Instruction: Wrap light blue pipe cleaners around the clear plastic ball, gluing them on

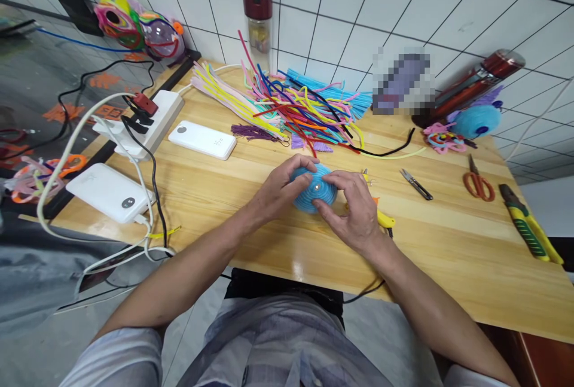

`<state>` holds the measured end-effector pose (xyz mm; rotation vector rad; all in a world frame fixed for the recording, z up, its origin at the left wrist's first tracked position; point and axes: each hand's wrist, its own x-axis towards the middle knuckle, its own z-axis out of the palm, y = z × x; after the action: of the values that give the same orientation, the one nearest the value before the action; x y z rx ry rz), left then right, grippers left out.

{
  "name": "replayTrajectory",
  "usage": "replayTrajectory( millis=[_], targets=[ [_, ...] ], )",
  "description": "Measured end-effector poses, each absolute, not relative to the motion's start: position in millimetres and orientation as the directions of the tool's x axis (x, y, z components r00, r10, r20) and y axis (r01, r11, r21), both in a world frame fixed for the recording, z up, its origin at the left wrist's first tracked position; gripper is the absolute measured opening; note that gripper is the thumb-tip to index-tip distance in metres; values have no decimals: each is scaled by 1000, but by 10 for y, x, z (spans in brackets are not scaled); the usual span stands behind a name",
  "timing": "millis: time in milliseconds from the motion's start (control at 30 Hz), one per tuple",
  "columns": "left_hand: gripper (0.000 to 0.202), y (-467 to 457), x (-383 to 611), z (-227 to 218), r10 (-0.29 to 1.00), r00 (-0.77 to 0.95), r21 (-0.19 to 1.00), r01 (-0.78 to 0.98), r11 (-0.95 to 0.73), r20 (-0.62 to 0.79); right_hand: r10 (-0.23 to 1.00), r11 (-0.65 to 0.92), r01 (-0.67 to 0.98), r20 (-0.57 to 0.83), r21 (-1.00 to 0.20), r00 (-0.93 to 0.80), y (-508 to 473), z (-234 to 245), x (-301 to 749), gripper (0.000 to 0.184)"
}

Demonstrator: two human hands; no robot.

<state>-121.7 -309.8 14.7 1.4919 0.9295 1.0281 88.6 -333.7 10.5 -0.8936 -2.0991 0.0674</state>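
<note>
A round blue coil of pipe cleaner [314,192], dome-shaped with a small shiny spot at its centre, rests on the wooden table [251,237]. My left hand [280,186] curls round its left side, fingers pressed on the top. My right hand [354,210] grips its right side, thumb and fingers closed on the coil. A yellow and orange tool [383,218] lies partly hidden under my right hand.
A heap of coloured pipe cleaners [291,106] lies behind the coil. Two white power banks [201,139] [110,192], a power strip [150,121] and cables sit left. Snips [417,185], orange scissors [479,182], a yellow-green knife [529,228] lie right. A bottle [258,25] stands at the wall.
</note>
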Motion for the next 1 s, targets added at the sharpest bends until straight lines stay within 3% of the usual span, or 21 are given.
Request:
replayTrajectory(
  millis=[167,300,633,1000],
  targets=[
    [43,-3130,-1221,147,898,367,951,93,-296,243,627,732,577,688,-362,-365,-3317,68,899,41],
    [34,-3103,-1253,132,839,438,906,111,-408,324,621,740,573,684,-352,-382,-3318,41,929,47],
    [17,-3046,-1230,64,830,410,873,141,-467,378,585,774,550,684,-312,-435,-3309,16,959,48],
    [24,-3062,-1194,-15,852,417,903,142,-405,317,512,808,545,727,-226,-458,-3287,-52,967,42]
  ],
)
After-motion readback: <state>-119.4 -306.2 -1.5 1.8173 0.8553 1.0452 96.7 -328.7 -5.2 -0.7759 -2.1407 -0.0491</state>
